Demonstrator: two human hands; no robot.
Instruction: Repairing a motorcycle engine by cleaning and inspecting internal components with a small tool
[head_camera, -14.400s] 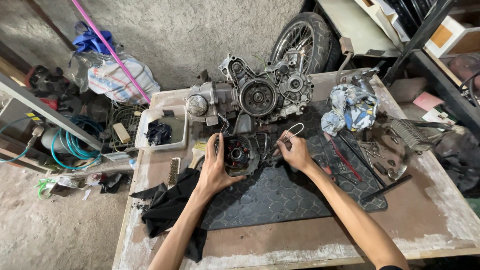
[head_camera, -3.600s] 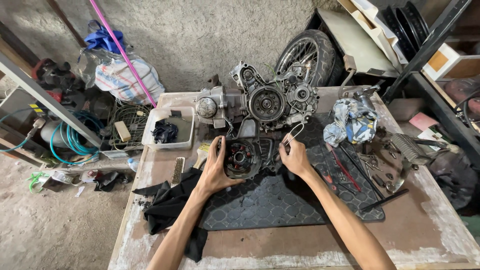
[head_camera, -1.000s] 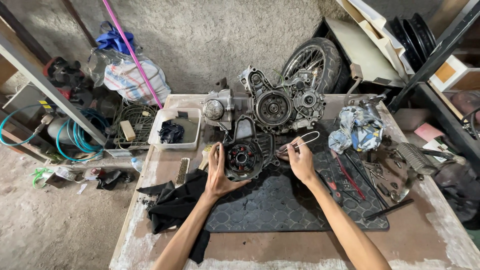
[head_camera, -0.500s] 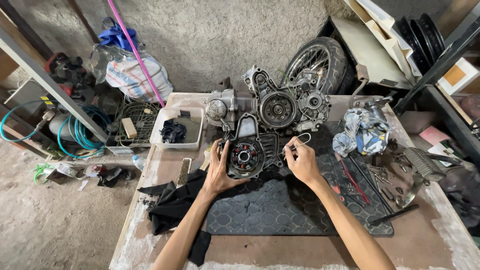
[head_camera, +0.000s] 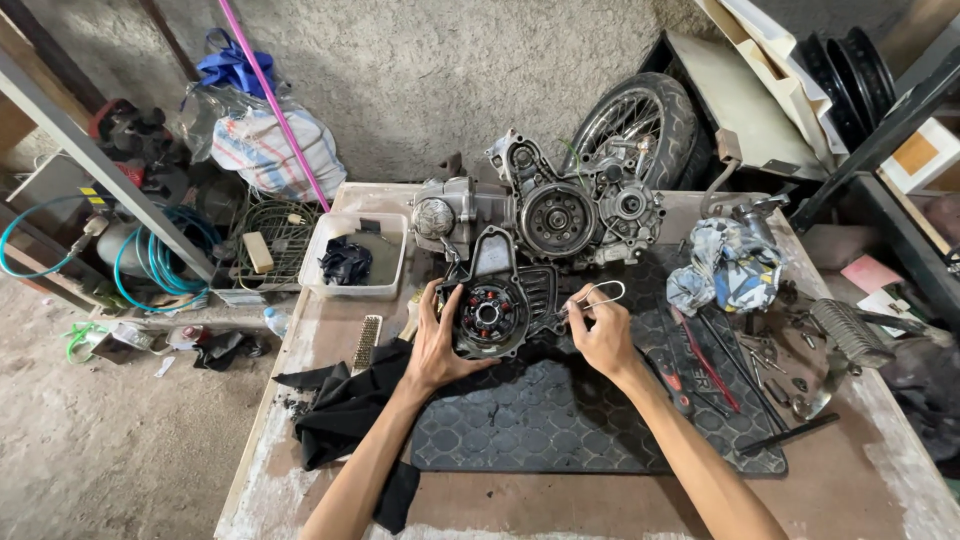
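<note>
From my feed the light is soft, even daylight, with no glare. Around my left hand (head_camera: 437, 345) and right hand (head_camera: 603, 340) everything is sharp, and shadows beneath them on the rubber mat (head_camera: 560, 430) stay faint. Far from the hands, frame edges bend outward from wide-lens distortion, and corners look dimmer.

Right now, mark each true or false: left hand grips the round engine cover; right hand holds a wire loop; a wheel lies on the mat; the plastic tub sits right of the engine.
1. The left hand has its grip on the round engine cover: true.
2. The right hand holds a thin wire loop: true.
3. The wheel lies on the black mat: false; it stands behind the table, by the wall.
4. The plastic tub sits right of the engine: false; it sits left.
</note>
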